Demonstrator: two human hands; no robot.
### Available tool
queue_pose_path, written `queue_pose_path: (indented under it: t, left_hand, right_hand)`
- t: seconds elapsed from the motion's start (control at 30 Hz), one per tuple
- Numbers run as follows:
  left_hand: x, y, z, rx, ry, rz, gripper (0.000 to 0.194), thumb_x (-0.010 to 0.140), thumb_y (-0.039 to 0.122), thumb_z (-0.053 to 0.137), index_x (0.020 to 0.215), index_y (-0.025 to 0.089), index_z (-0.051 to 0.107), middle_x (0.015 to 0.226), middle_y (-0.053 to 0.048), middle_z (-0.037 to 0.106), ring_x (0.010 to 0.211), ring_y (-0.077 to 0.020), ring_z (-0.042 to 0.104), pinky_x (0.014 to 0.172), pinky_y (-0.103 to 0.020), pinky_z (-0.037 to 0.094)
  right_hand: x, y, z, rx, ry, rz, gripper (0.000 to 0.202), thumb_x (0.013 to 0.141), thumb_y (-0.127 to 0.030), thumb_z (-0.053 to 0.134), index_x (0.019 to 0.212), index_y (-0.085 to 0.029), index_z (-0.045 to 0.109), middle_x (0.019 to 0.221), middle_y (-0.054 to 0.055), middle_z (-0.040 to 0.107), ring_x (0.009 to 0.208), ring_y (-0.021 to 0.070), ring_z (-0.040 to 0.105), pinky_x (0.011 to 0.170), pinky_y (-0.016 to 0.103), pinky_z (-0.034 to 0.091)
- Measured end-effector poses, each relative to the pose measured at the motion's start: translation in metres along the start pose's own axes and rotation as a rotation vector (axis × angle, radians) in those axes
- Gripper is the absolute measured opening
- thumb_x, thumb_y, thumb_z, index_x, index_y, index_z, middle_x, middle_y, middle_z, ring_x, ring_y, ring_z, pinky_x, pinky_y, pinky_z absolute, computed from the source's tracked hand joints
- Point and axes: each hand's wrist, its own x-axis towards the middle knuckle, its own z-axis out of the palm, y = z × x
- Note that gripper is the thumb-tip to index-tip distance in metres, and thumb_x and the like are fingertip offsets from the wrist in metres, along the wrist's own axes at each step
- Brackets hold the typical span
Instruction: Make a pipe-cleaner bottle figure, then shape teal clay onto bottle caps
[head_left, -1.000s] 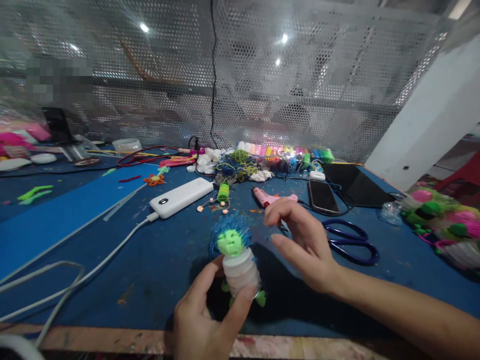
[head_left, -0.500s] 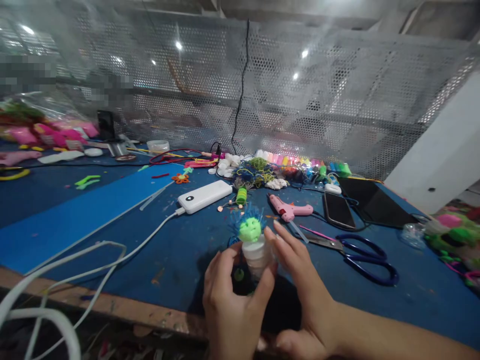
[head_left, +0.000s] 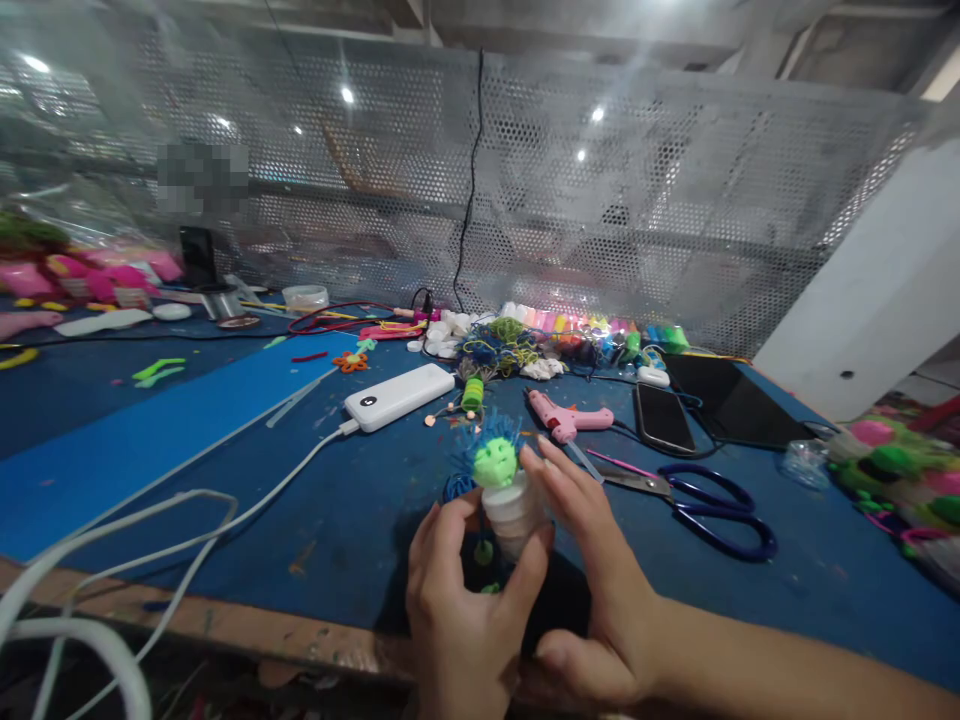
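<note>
My left hand (head_left: 472, 600) wraps thumb and fingers around a small clear plastic bottle (head_left: 512, 515) with a white cap. On top of the cap sits a bright green clay head (head_left: 496, 461) with blue yarn fringe (head_left: 466, 440) for hair. Small round green pieces (head_left: 484, 552) hang or lie by the bottle's left side, partly hidden by my fingers. My right hand (head_left: 592, 570) is held beside the bottle, fingers stretched forward and thumb apart; its fingertips reach the right side of the head, and I cannot tell whether they touch it.
A pink glue gun (head_left: 568, 415) and blue-handled scissors (head_left: 712, 505) lie to the right, near a phone (head_left: 664, 418). A white power bank (head_left: 401, 397) with a looping white cable (head_left: 281, 490) is at left. Yarn scraps (head_left: 495, 348) and colored clay packs (head_left: 570, 326) line the back.
The view has shifted slightly, so the table things appear a little further left. Both hands keep nearly the same pose around the bottle, with the clay head still on top.
</note>
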Motion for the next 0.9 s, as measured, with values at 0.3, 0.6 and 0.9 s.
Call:
queue_pose_path:
  t: [0.3,0.6,0.9]
  left_hand:
    - [-0.002,0.007,0.000,-0.070,-0.004,-0.070,0.038,0.070,0.051,0.068,0.092,0.021,0.063,0.084,-0.003,0.066,0.081,-0.0224,0.061,0.077,-0.033,0.046]
    - [-0.004,0.004,0.001,-0.066,-0.026,-0.083,0.037,0.069,0.053,0.067,0.091,0.023,0.062,0.086,-0.004,0.067,0.088,-0.0249,0.060,0.085,-0.037,0.044]
    - [0.003,0.010,-0.005,-0.134,-0.190,-0.184,0.041,0.069,0.051,0.066,0.094,0.019,0.064,0.087,-0.005,0.070,0.081,-0.0225,0.063,0.074,-0.032,0.047]
  right_hand:
    - [0.007,0.002,-0.010,-0.030,0.109,-0.021,0.071,0.085,-0.048,0.044,0.145,-0.019,0.020,0.145,0.013,0.036,0.136,0.0337,0.028,0.108,0.055,0.025]
    - [0.008,0.003,-0.010,-0.088,0.098,-0.042,0.074,0.082,-0.045,0.048,0.145,-0.019,0.020,0.140,0.013,0.043,0.132,0.0334,0.034,0.107,0.054,0.028]
    - [0.028,0.021,-0.036,0.096,0.468,0.428,0.013,0.083,-0.030,0.061,0.077,-0.019,0.058,0.065,-0.001,0.055,0.058,0.0118,0.049,0.056,0.025,0.041]
